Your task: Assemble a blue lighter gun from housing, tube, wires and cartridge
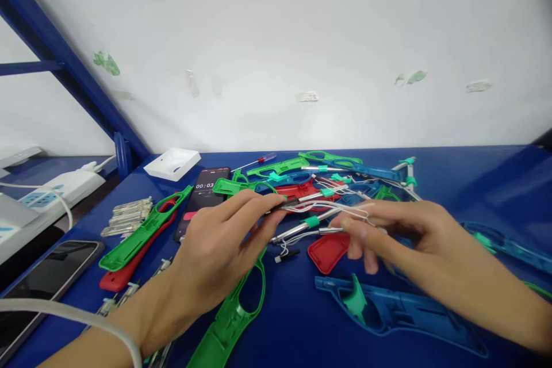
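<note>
My left hand [224,236] is closed, with thumb and fingertips pinching a small dark piece at the end of a silvery rod [311,197]. My right hand [401,236] is closed on thin white wires [338,207], which run across between both hands. Under the hands lie more silvery rods with teal clips [311,221] and a small black connector [287,256]. A red plastic shell piece [328,252] sits by my right fingertips. Nearer me are a blue handle shell [401,310] with a teal trigger and a green handle shell [228,316].
More shells and rods are heaped at the back, beside a screwdriver [259,161]. On the left lie a phone with a timer [209,181], a white box lid [172,164], a dark phone [47,282], small clear parts [127,215] and a power strip [56,190]. A white cable [77,310] crosses my left forearm.
</note>
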### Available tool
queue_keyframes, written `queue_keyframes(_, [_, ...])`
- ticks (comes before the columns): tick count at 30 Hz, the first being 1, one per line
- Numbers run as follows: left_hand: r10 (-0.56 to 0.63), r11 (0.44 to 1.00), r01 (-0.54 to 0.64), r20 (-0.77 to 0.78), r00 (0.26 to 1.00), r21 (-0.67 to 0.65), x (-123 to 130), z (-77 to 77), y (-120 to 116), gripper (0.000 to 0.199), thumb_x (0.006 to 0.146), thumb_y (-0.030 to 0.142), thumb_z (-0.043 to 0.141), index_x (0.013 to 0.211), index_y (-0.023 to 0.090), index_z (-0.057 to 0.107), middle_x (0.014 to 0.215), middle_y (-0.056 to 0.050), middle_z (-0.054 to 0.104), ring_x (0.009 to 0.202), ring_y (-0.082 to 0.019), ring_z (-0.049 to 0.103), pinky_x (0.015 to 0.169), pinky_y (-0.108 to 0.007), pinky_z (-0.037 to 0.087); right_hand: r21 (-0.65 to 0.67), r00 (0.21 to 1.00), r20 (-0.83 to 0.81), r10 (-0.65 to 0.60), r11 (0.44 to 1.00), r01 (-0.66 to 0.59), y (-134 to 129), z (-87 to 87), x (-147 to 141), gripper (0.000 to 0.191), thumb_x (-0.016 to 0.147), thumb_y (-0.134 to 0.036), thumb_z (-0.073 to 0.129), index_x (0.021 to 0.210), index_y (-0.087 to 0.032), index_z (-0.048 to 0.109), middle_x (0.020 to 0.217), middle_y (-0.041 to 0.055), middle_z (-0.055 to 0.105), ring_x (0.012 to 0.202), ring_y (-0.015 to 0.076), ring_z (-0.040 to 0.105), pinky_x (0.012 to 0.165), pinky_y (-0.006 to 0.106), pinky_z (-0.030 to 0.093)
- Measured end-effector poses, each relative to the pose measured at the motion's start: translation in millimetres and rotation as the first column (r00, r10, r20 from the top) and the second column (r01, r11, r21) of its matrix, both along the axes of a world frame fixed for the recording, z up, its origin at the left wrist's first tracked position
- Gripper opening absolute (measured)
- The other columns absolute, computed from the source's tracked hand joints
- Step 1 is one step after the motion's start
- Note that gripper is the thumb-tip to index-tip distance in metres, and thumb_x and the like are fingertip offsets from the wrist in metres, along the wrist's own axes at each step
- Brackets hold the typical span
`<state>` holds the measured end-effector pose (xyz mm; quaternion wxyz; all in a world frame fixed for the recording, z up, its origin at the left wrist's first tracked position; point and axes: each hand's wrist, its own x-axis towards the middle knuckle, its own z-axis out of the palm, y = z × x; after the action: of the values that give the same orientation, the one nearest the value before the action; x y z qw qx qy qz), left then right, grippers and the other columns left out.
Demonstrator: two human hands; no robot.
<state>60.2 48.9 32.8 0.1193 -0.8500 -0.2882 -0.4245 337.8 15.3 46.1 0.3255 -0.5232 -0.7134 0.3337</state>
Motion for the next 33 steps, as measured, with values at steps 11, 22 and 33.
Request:
queue_keyframes(11, [-0.048, 0.999, 0.048, -0.189, 0.981, -0.003, -2.4, -1.1, 4.7, 0.02, 0.119, 0.022, 0.053, 0.125, 0.014, 0.071, 0.101, -0.002, 0.082, 0.079, -0.014, 0.077, 0.063, -0.027, 0.054, 0.042, 0.994, -0.102, -0.049, 0.998, 0.053, 1.7, -3.2, 0.1, 0.04, 0.106, -0.068, 0.069, 0.11, -0.03, 0.082, 0.066, -0.0015, 0.078, 0.047, 0.0137, 0.064, 0.043, 0.025, 0.046])
queue_keyframes(22, [-0.018, 1.0, 0.018, -0.308, 0.951, -0.002, -4.8, -5.3, 2.6, 0.02, 0.12, 0.02, 0.046, 0.125, 0.016, 0.065, 0.097, -0.002, 0.08, 0.072, -0.019, 0.077, 0.057, -0.033, 0.055, 0.092, 0.993, -0.095, -0.073, 0.992, 0.082, -3.0, -1.9, -0.7, 0.042, 0.109, -0.063, 0.068, 0.086, -0.03, 0.079, 0.066, -0.0009, 0.077, 0.05, 0.0142, 0.068, 0.044, 0.027, 0.047])
queue_keyframes(33, [-0.043, 0.999, 0.045, -0.272, 0.961, 0.0, -2.4, -5.9, 3.9, 0.018, 0.119, 0.017, 0.047, 0.122, 0.015, 0.064, 0.097, -0.002, 0.077, 0.074, -0.017, 0.074, 0.061, -0.031, 0.053, -0.078, 0.981, -0.168, -0.1, 0.993, 0.088, 2.4, -1.0, 1.6, 0.067, 0.103, -0.072, 0.072, 0.148, -0.022, 0.074, 0.067, 0.0027, 0.081, 0.051, 0.0163, 0.072, 0.046, 0.024, 0.049])
